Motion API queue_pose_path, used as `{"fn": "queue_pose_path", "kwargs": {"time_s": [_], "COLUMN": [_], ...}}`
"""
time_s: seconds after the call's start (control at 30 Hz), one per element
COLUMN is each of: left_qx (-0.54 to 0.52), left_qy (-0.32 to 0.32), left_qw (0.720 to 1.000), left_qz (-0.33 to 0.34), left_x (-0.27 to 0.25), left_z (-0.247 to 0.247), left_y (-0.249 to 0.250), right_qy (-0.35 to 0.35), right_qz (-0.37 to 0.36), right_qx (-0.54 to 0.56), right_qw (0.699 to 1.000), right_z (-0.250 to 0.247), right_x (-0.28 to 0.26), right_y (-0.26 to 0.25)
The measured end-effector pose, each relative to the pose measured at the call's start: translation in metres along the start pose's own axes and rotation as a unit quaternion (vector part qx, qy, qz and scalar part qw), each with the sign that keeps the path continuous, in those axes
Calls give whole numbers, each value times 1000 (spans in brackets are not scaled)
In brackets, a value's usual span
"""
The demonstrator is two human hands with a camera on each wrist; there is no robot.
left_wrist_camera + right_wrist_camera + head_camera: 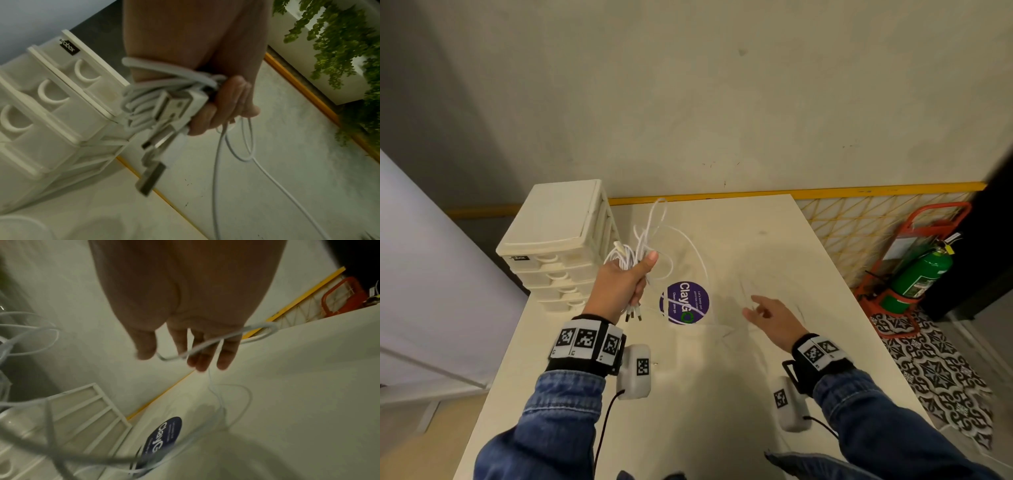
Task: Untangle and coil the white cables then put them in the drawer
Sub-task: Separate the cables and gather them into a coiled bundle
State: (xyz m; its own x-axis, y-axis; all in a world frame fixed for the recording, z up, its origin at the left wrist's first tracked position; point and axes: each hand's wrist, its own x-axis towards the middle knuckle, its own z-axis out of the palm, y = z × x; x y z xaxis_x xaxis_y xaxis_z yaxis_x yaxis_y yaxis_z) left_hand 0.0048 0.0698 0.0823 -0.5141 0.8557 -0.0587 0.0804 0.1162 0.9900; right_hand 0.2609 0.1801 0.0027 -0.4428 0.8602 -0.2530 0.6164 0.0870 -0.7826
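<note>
White cables (635, 255) were bunched in the left hand (621, 286), whose fingers curled round the bundle above the surface (774, 260); several plug ends hung below the fist, and loose loops rose above it. In the left wrist view the fingers (218, 112) wrapped the bundle, with flat metal plugs sticking out. One thin strand trailed from the bundle across the surface toward the right hand (774, 320), which hovered with fingers straight and spread. In the right wrist view a strand lay across those fingers (202, 356); whether it was pinched could not be told.

The pale cream surface had a straight far edge near the wall and a right edge dropping to the floor. Most of its right half and near part lay open around the hands. A cream drawer unit (558, 240) stood at the far left corner, just beside the left hand, its drawers shut, with curved handle cut-outs on the fronts.

A plain cream wall (722, 102) with a yellow strip along its foot stood behind. To the right, a green fire extinguisher (921, 270) sat in an orange stand on patterned floor tiles (941, 370).

A round purple sticker (685, 303) on the surface read "ClayGo", its smaller lines too small to read. A black label (69, 47) on the drawer unit ended in "box". Black-and-white square markers covered both wristbands.
</note>
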Motion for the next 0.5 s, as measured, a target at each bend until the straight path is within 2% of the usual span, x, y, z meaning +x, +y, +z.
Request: {"fn": "queue_pose_path", "kwargs": {"time_s": [0.07,0.1,0.17,0.2,0.27,0.3,0.33,0.37,0.43,0.5], "left_qx": [12,11,14,19,17,16,16,15,-2,-24], "left_qy": [-41,-64,-107,-128,-161,-170,-172,-167,-143,-123], "left_qw": [999,998,994,992,987,985,985,986,990,992], "left_qz": [-14,-16,-4,5,16,21,23,22,3,-13], "left_x": [-2,-2,-4,-5,-7,-8,-10,-10,-10,-9], "left_z": [2,5,11,15,21,23,24,25,24,24], "left_y": [-2,-4,-3,-1,4,6,7,7,5,5], "right_qy": [92,115,91,69,29,23,28,33,32,-23], "right_qz": [-40,-56,-71,-68,-33,-7,4,3,-38,-89], "right_qx": [86,155,223,191,29,-29,-41,2,180,255], "right_qw": [991,980,968,977,999,999,999,999,982,962], "right_z": [0,1,1,1,5,6,7,8,8,8], "right_x": [-1,-3,-6,-6,-1,1,1,1,-2,-9], "right_y": [-9,-18,-40,-48,-56,-59,-62,-65,-72,-80]}}
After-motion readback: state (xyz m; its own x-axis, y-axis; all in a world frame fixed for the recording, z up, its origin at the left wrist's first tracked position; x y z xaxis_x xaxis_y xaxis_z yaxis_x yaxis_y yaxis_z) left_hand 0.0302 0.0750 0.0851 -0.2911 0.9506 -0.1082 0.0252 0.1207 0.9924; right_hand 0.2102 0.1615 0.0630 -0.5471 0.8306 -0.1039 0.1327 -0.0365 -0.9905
